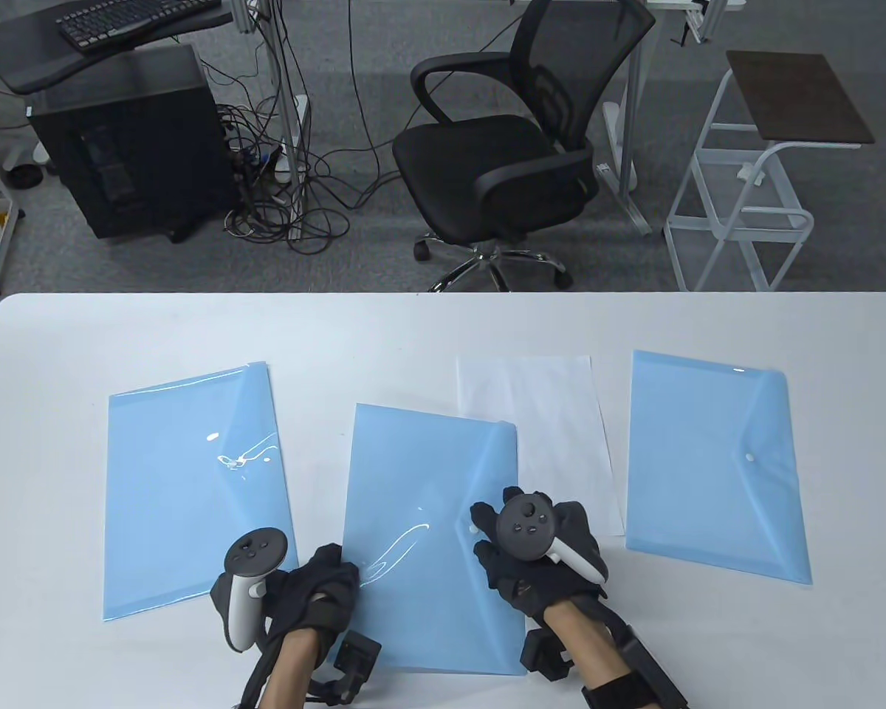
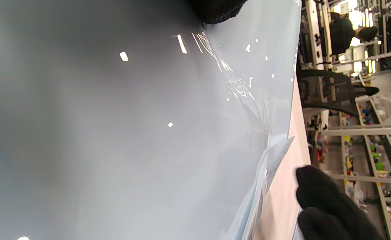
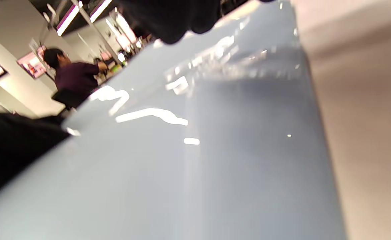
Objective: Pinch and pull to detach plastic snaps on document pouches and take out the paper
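Three blue document pouches lie on the white table. The middle pouch (image 1: 421,502) is under both hands. My left hand (image 1: 325,580) presses on its lower left part; one fingertip (image 2: 215,10) shows on the plastic. My right hand (image 1: 513,543) is at the pouch's right edge, thumb and forefinger curled on either side of the white snap (image 1: 474,529), pinching the flap tip. In the left wrist view that flap tip (image 2: 279,148) stands slightly raised, next to my right hand (image 2: 329,206). The right wrist view shows only the glossy pouch (image 3: 195,150), blurred.
A left pouch (image 1: 192,480) and a right pouch (image 1: 716,465) with its snap (image 1: 749,459) lie flat. A white sheet of paper (image 1: 554,428) lies between the middle and right pouches, partly under the middle one. Beyond the table stand an office chair (image 1: 509,155) and a cart (image 1: 753,185).
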The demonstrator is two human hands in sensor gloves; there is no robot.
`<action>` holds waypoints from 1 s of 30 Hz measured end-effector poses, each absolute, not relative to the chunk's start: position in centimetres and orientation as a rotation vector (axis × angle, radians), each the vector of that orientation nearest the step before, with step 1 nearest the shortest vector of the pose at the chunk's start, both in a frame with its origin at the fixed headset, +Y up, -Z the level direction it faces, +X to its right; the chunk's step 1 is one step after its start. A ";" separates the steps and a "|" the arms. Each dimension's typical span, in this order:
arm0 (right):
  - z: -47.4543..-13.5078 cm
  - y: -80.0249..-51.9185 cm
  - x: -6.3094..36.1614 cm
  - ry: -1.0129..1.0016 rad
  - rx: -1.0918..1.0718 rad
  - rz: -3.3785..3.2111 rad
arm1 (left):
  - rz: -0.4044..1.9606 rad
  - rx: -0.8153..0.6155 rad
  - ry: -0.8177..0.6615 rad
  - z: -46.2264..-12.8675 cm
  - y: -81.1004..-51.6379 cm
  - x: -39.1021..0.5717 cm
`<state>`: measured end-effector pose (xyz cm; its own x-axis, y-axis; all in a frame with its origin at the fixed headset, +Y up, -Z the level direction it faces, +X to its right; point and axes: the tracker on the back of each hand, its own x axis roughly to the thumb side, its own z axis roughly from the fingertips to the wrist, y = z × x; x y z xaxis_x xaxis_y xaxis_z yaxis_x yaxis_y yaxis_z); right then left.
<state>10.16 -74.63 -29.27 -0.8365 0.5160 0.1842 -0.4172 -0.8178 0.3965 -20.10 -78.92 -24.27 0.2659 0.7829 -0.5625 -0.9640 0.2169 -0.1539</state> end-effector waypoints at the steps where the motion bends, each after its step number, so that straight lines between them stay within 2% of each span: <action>1: -29.3 -74.1 10.6 0.448 0.381 2.568 | 1.260 -0.529 0.405 -24.2 -78.9 -20.1; 7: -28.9 -70.9 14.9 0.193 0.270 2.657 | 1.287 -0.517 0.383 -24.1 -78.4 -20.0; 11: -28.4 -70.4 17.4 0.085 0.203 2.672 | 1.301 -0.512 0.375 -24.0 -78.2 -20.0; 15: -28.0 -71.1 19.1 0.007 0.154 2.701 | 1.312 -0.503 0.376 -24.0 -78.1 -20.2; 21: -28.0 -72.7 19.6 0.040 0.136 2.689 | 1.317 -0.488 0.394 -24.0 -78.0 -20.7; 30: -27.8 -73.0 20.2 0.044 0.123 2.657 | 1.334 -0.433 0.398 -24.6 -76.7 -21.5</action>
